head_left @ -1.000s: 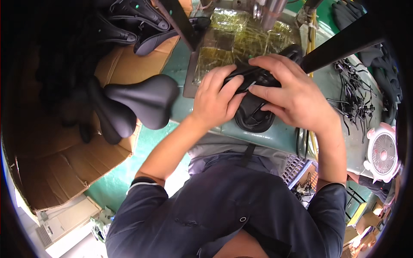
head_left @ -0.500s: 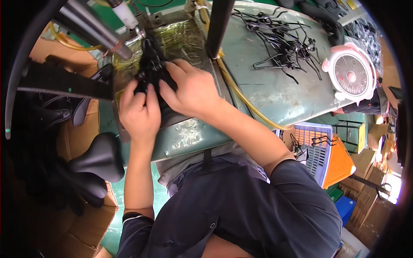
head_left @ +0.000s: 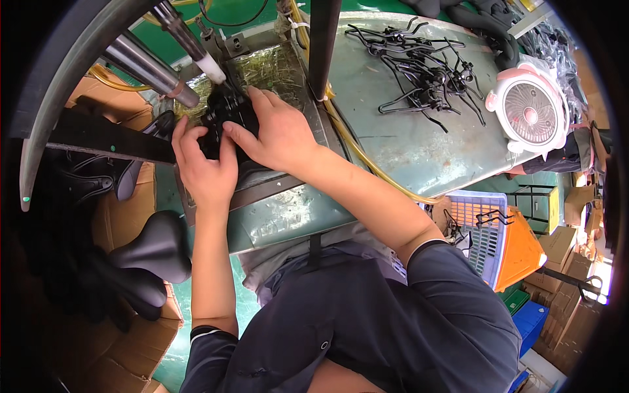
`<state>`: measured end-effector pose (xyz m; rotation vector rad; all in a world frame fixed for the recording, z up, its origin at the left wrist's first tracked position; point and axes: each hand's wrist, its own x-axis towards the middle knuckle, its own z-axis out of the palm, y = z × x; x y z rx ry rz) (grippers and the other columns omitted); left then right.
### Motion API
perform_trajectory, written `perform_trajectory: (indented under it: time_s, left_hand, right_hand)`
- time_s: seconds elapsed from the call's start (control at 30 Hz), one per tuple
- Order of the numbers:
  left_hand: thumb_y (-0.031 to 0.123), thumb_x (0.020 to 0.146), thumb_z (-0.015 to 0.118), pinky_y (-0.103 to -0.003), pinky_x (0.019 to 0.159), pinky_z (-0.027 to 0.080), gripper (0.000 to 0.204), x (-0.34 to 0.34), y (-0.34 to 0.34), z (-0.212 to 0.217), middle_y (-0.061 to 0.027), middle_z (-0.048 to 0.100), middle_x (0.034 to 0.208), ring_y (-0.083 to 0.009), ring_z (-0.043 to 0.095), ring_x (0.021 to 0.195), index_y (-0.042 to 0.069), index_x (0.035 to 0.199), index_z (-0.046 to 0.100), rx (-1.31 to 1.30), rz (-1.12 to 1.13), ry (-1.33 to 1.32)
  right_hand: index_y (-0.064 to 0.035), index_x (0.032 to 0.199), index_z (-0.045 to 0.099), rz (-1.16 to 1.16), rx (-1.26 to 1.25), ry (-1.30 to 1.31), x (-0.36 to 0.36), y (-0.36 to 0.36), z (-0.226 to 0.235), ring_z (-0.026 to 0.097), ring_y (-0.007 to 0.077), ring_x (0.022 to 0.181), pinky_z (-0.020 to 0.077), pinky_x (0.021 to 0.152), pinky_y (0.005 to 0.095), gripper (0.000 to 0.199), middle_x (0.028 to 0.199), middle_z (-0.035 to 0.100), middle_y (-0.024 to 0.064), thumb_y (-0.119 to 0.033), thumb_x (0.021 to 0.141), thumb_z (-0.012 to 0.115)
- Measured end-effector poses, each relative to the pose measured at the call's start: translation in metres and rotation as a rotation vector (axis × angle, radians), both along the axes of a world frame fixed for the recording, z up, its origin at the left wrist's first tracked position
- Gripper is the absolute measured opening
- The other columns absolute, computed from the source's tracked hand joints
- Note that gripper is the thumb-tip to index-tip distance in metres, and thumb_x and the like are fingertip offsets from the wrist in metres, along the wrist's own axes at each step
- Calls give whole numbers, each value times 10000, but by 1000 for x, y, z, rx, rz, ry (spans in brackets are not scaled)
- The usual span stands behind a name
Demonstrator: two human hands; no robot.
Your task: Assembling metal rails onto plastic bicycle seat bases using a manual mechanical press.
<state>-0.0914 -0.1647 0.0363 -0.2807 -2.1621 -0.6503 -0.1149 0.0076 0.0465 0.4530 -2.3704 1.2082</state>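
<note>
both hands press a black bike saddle (head_left: pixel 226 124) onto the far left of the tabletop (head_left: pixel 393 141), left hand (head_left: pixel 203 164) gripping its near edge, right hand (head_left: pixel 275 134) clamped flat on top, steadying it under the metal rods (head_left: pixel 157 69)

Take the black saddle (head_left: pixel 226 124) on the green workbench (head_left: pixel 400 141) as the mark. Above it two steel rods (head_left: pixel 154 65) slant down close, and a dark upright post (head_left: pixel 324 39) stands just to its right, so room there is tight. Both hands, left hand (head_left: pixel 203 164) and right hand (head_left: pixel 275 134), cover its near side. Farther right, bare benchtop lies open between the yellow hose (head_left: pixel 367 164) and the heap of black wire rails (head_left: pixel 426 72). Left of the saddle, boxed saddles (head_left: pixel 151 252) crowd the way.
</note>
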Motion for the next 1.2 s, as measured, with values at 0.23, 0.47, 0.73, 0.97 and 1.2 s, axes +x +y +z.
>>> perform_trajectory:
  time_s: [0.23, 0.47, 0.73, 0.97, 1.2]
  left_hand:
    - [195, 863, 819, -465, 1023, 558, 435, 8, 3, 20, -208, 728, 1251, -414, 713, 1166, 55, 1247, 670, 111, 126, -550]
    - [-46, 907, 671, -268, 880, 537, 235, 57, -23, 46, -38, 741, 1098, -110, 675, 970, -43, 1138, 717, 1004, -442, -923]
    - [14, 1019, 724, -368, 956, 621, 201, 100, -6, 82, -214, 767, 1197, -256, 768, 1061, -57, 1194, 654, 693, -673, -570]
    - [-49, 979, 742, -330, 944, 605, 129, 104, -19, 68, -176, 781, 1150, -235, 770, 1039, -37, 1097, 691, 771, -474, -667]
    - [241, 1003, 786, -527, 1142, 467, 467, 156, -123, 39, -250, 601, 1510, -439, 588, 1363, 2, 1380, 648, -292, 448, -250]
  right_hand:
    - [125, 1419, 569, 92, -35, -88, 5, 31, 19, 711, 506, 1104, 599, 931, 519, 715, 1271, 689, 329, -422, 987, 726]
    - [-4, 1423, 599, 178, 290, 380, 51, 105, 40, 666, 439, 1218, 510, 1098, 568, 703, 1310, 691, 202, -109, 751, 776]
    - [-4, 1353, 639, -74, -509, -111, 83, 149, -3, 707, 209, 1139, 555, 1025, 375, 617, 1246, 738, 113, -156, 817, 906]
    - [90, 1347, 629, 9, -887, -274, -102, 218, 77, 751, 261, 919, 604, 884, 404, 628, 1154, 765, 153, -417, 1012, 784]
    - [-70, 1186, 750, -68, 937, -266, -9, 198, 30, 783, 353, 881, 633, 780, 452, 405, 1090, 739, 172, -210, 807, 774]
